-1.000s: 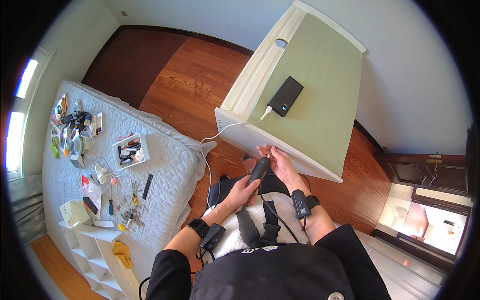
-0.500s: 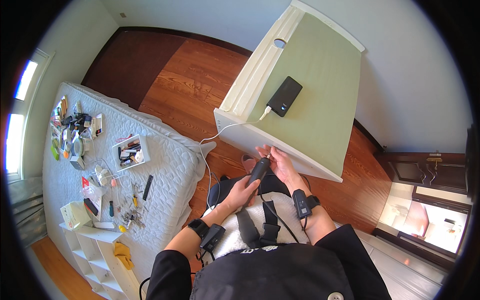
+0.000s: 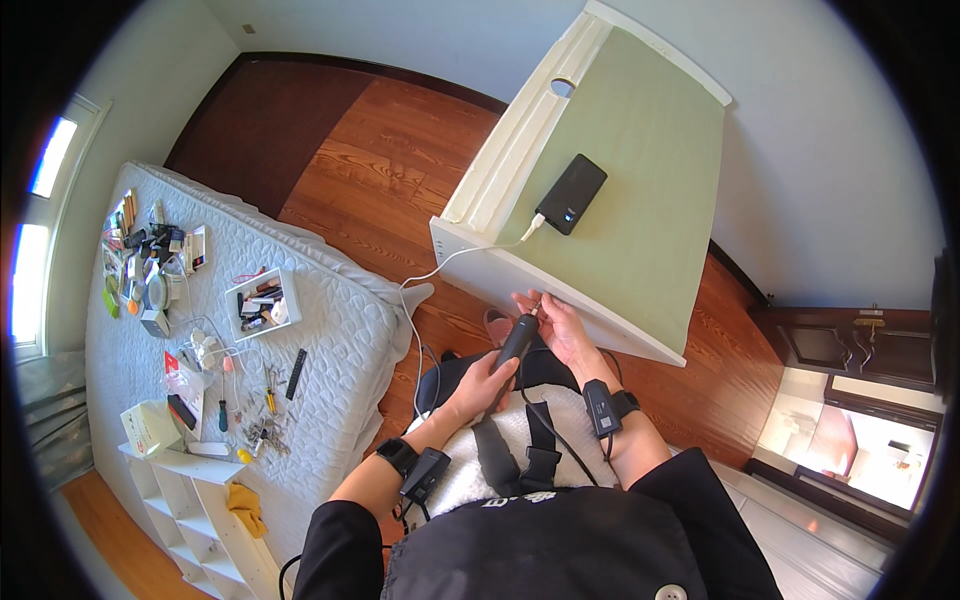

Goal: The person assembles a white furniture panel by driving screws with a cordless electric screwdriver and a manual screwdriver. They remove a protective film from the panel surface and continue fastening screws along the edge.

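My left hand [image 3: 484, 385] is wrapped round a slim black handheld power tool [image 3: 517, 342], held tilted over my lap with its metal tip pointing up and away. Closed about that tip are the fingers of my right hand [image 3: 566, 331]; whether they also pinch some small part I cannot make out. Both hands are just in front of the near side of a white furniture piece [image 3: 560, 300] with a green top panel [image 3: 640, 190]. On this panel lies a black power bank [image 3: 572, 194], and a white cable [image 3: 440, 265] runs from it down toward my lap.
To the left stands a mattress [image 3: 340, 400] with a white box of small items [image 3: 262, 305], screwdrivers [image 3: 223, 415], loose screws and a cluttered pile [image 3: 150, 255]. A white shelf unit [image 3: 190, 510] stands at lower left. Black cords cross my lap.
Both hands keep nearly the same place and hold. The metal tip of the tool shows a little more between the right fingers.
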Motion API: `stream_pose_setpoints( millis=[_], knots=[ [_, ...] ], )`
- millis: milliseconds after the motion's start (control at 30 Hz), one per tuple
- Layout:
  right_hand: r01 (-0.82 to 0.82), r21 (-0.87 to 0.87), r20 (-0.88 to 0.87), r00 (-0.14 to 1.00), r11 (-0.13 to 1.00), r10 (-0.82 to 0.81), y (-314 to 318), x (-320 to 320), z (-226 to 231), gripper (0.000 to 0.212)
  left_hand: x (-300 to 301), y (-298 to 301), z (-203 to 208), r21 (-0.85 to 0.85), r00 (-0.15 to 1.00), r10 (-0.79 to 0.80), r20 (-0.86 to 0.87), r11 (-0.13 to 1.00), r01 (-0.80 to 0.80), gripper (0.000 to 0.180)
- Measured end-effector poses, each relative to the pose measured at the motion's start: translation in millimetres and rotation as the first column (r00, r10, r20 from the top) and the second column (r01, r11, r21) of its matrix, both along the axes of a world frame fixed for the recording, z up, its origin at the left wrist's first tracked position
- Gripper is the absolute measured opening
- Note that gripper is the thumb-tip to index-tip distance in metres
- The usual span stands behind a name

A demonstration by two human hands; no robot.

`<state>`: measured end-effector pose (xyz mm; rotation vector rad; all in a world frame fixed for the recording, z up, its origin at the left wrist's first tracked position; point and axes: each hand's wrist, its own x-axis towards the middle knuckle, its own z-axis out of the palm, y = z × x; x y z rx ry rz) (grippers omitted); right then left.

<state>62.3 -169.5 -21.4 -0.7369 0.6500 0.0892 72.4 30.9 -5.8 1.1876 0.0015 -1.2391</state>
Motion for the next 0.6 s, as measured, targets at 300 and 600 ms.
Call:
stream_pose_setpoints(
  millis=[300, 600],
  knots=[
    [-0.007, -0.011, 0.032, 0.999, 1.000, 0.008, -1.1, 2.7, -2.1, 0.021, 5.5, 1.4, 7.1, 0.022, 1.000, 0.011, -0.008, 1.000, -0.011, 0.032],
    [-0.003, -0.010, -0.028, 1.000, 1.000, 0.002, -3.4, 0.9, 2.3, 0.020, 8.3, 0.4, 15.3, 0.032, 0.996, -0.001, -0.090, 0.999, 0.004, 0.044]
  ],
)
